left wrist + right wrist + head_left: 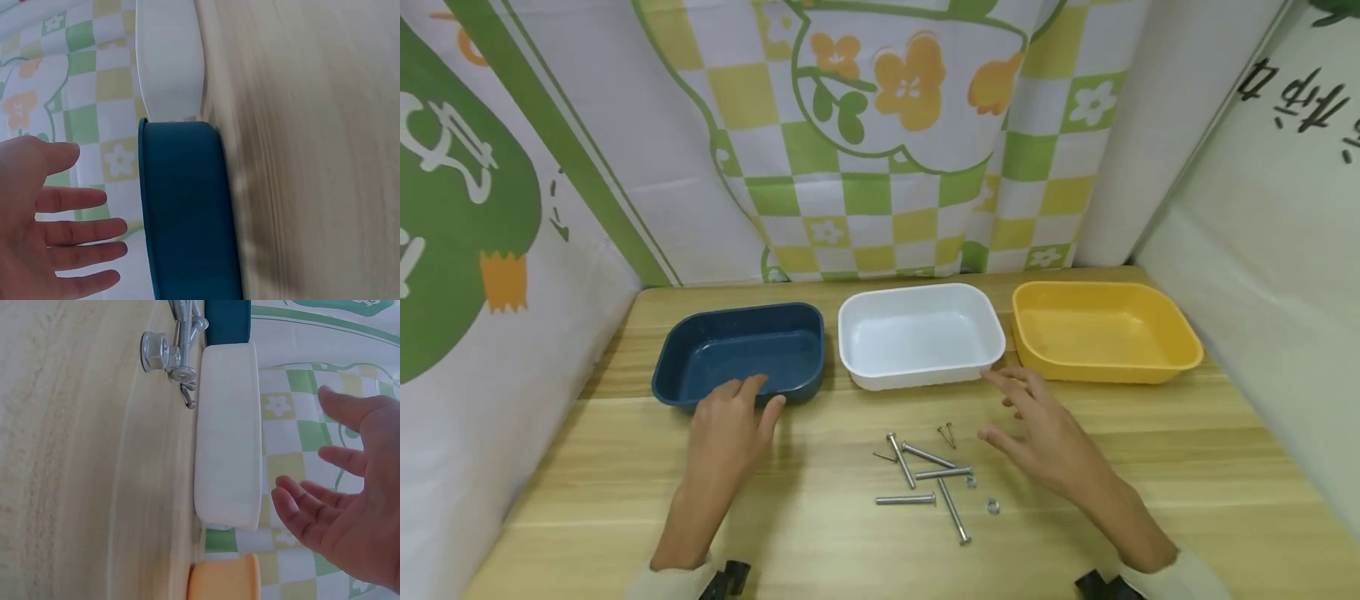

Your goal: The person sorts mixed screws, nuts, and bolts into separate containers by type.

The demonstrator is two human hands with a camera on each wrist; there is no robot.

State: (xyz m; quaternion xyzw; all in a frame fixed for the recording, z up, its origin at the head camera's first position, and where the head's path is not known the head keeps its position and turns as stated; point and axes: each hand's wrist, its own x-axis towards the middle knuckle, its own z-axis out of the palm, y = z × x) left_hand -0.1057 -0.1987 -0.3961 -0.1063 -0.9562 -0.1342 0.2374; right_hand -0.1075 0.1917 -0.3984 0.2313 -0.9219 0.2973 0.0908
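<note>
Nothing's gripped by the relaxed left hand (pixel 727 432) or right hand (pixel 1047 435), so clustered bolts (pixel 943 472) are probably best pinched singly.

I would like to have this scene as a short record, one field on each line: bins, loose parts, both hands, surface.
bins, left to right: blue bin, white bin, yellow bin
loose parts: five bolts, two nuts, three small screws or nails
parts' place: in front of white bin
left hand: near blue bin's front rim, holding nothing
right hand: near white bin's front right corner, holding nothing
surface: wood-grain table
</note>
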